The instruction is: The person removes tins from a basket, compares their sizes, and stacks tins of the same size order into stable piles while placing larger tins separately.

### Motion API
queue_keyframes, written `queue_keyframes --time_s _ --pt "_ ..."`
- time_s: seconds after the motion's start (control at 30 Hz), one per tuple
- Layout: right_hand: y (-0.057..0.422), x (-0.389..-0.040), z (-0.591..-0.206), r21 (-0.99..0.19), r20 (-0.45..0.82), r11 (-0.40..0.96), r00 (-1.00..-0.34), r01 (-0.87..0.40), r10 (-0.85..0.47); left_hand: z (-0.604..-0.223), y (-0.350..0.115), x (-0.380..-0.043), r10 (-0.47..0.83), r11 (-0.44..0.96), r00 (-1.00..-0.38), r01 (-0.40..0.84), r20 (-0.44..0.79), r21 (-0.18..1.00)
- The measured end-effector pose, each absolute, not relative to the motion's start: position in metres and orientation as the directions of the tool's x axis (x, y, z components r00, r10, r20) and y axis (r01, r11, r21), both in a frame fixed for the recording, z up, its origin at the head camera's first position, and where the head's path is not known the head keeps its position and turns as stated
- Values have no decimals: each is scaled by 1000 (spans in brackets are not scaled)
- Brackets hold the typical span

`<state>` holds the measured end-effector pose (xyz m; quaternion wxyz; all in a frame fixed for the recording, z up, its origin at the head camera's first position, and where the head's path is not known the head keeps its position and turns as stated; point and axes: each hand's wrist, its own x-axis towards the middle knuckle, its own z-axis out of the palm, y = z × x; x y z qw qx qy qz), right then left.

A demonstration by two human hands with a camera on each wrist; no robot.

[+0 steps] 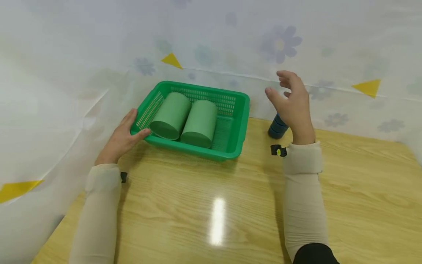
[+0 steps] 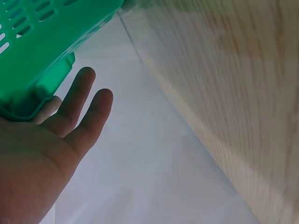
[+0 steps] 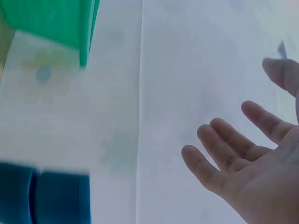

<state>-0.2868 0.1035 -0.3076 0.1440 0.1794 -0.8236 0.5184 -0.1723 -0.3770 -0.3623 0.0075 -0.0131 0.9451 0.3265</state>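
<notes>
The head view shows the left hand [image 1: 120,141] touching the near left corner of a green basket [image 1: 243,124], its thumb at the rim and its other fingers along the outside of the wall, spread from the thumb rather than curled tight. The fingers of the right hand [image 1: 293,104] are loosely bent and apart, raised in the air and holding nothing. Inside the basket, towards its left side, two pale green cylinders, one on the left [image 1: 173,113] and one on the right [image 1: 202,121], lie side by side. A dark blue ringed object [image 1: 277,128] stands near the back of the surface, partly hidden behind the right hand. The surface [image 1: 165,205] is yellowish wood grain with a bright streak of reflected light [image 1: 217,222]; behind it and to the left hangs a pale sheet [image 1: 230,40] with faded flowers and yellow triangles [image 1: 172,60]. Light sleeves [image 1: 304,209] cover both forearms. The left wrist view adds the slotted outer wall of the basket, two of the fingers extended clear of it, and the straight edge of the surface against white; the cylinders do not show there. The right wrist view gives the open palm, a blurred basket corner and two blue segments set close together.
</notes>
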Motion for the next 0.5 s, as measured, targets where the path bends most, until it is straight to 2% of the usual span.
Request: queue_keyframes --time_s 0.1,0.27,0.5 --pt "80 -287 -300 -772 452 394 -867 -498 -210 -364 -373 -173 -23 784 -999 -32 -23 620" --pt "33 -296 -285 -741 429 405 -842 -536 -328 -362 -368 -175 -31 785 -999 -37 -21 618" --pt "-29 -321 -296 -670 308 530 -844 -520 -438 -362 -360 -181 -30 782 -999 -36 -20 622"
